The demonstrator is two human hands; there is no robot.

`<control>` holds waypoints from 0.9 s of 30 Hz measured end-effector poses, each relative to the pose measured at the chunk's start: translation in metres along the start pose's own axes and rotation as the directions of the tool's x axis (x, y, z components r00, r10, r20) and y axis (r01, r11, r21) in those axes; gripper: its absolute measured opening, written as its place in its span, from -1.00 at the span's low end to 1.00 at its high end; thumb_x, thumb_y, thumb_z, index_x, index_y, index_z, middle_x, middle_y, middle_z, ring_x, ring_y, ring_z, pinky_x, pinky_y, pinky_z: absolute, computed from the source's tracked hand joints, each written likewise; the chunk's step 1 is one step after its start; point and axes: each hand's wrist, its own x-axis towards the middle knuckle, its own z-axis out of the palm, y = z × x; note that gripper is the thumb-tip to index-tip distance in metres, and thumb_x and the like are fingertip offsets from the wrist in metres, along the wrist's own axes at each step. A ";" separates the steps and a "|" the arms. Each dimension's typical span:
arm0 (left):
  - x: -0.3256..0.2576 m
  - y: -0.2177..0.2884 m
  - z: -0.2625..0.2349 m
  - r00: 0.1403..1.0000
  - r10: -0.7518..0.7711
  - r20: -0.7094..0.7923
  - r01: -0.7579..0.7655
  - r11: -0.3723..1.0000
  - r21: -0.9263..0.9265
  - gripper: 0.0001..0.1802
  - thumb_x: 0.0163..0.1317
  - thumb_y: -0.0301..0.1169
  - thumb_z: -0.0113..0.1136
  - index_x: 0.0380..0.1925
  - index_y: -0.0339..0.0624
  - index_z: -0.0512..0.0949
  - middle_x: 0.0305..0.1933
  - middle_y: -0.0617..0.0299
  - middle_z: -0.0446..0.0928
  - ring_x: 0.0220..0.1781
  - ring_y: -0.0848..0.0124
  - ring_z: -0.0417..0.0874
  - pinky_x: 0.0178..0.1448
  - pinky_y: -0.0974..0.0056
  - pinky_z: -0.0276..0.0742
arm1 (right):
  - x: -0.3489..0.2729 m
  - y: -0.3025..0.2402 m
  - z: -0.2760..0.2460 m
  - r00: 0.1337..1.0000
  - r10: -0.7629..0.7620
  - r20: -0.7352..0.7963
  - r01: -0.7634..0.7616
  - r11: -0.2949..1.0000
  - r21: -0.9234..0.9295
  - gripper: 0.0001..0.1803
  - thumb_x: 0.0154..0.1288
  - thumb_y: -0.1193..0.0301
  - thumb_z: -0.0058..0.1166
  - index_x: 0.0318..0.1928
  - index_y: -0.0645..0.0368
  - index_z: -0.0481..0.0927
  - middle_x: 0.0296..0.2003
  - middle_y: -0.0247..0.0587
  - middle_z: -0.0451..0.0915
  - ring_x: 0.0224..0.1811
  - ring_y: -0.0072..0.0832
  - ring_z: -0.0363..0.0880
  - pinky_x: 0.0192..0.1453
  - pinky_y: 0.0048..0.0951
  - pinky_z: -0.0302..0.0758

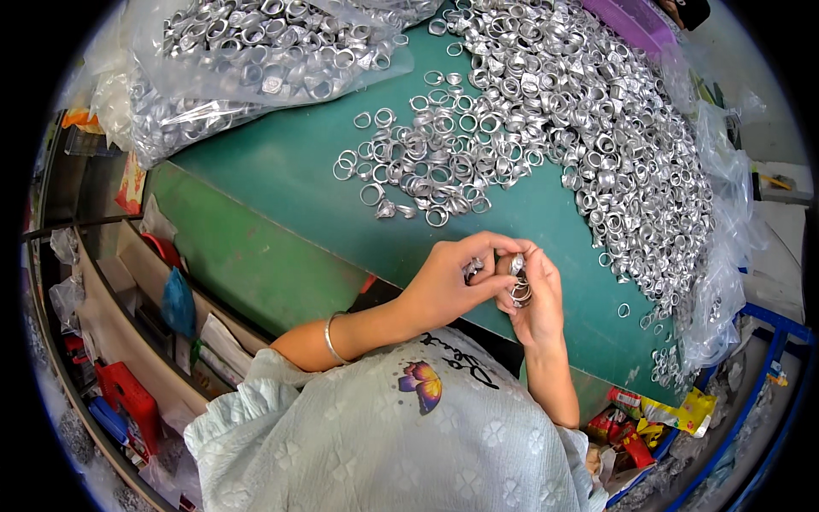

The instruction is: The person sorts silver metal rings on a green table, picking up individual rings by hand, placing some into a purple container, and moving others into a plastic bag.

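Note:
Both my hands meet just over the near edge of the green tabletop [290,192]. My left hand [452,277] is closed, with small silver rings tucked between its curled fingers. My right hand [539,294] is closed around several silver rings [519,292], and its fingertips touch those of the left hand. A smaller group of loose silver rings [439,162] lies just beyond my hands. Farther right spreads a large heap of silver rings [631,162], reaching from the far edge down the right side.
A clear plastic bag [196,102] full of rings lies at the far left. Crumpled clear plastic [721,230] lines the right edge, near a blue metal frame [759,375]. An open drawer [145,299] with a blue bag [177,303] sits left; colourful packets [682,414] lie lower right.

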 end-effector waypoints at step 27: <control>0.005 0.008 -0.005 0.999 -0.033 0.043 0.035 0.999 -0.027 -0.49 -0.05 -0.53 0.28 0.00 -0.19 0.44 -0.66 0.47 0.16 -0.59 0.69 0.14 -0.51 0.53 0.08 | 0.002 -0.007 -0.004 0.980 0.169 0.108 -0.193 0.939 0.286 -0.51 0.41 0.06 -0.50 -0.22 0.23 0.37 -0.62 -0.32 0.36 -0.76 -0.64 0.20 -0.74 -0.64 0.08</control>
